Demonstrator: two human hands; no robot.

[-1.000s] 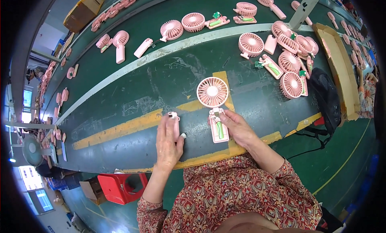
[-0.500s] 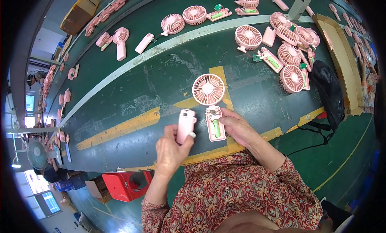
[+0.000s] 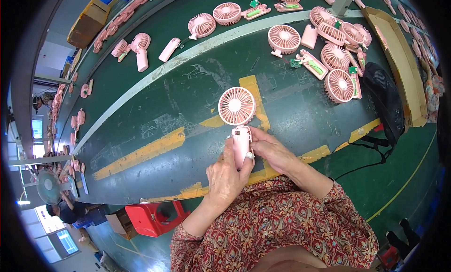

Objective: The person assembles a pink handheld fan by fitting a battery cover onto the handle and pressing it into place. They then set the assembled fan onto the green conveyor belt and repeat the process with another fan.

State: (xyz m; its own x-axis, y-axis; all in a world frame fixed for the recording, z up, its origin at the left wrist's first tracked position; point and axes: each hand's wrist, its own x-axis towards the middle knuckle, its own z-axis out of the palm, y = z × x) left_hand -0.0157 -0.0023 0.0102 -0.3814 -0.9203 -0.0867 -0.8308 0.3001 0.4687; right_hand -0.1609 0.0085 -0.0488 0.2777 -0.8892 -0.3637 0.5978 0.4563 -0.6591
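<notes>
A pink handheld fan [image 3: 237, 106] lies before me, its round slatted head pointing away. Over its handle sits a pink handle cover [image 3: 241, 144], which hides the circuit board and green battery inside. My left hand [image 3: 222, 178] is closed on the cover, thumb and fingers along its two sides, with a white wrap on one digit. From the right, my right hand [image 3: 272, 153] grips the edge of the fan's handle; its fingertips are partly hidden. Whether the two handle halves are fully seated I cannot tell.
Pink fan parts [image 3: 336, 56], some opened with green batteries, are heaped at the back right. More fans [image 3: 202, 26] line the strip beyond the pale rail [image 3: 188, 47]. A black mesh bag [image 3: 383, 98] and a cardboard tray [image 3: 399, 65] stand right; a red stool [image 3: 148, 220] is below left.
My left hand has moved right with the handle cover and laid it over the fan's open handle. The fan has shifted slightly left, with my right hand still at it.
</notes>
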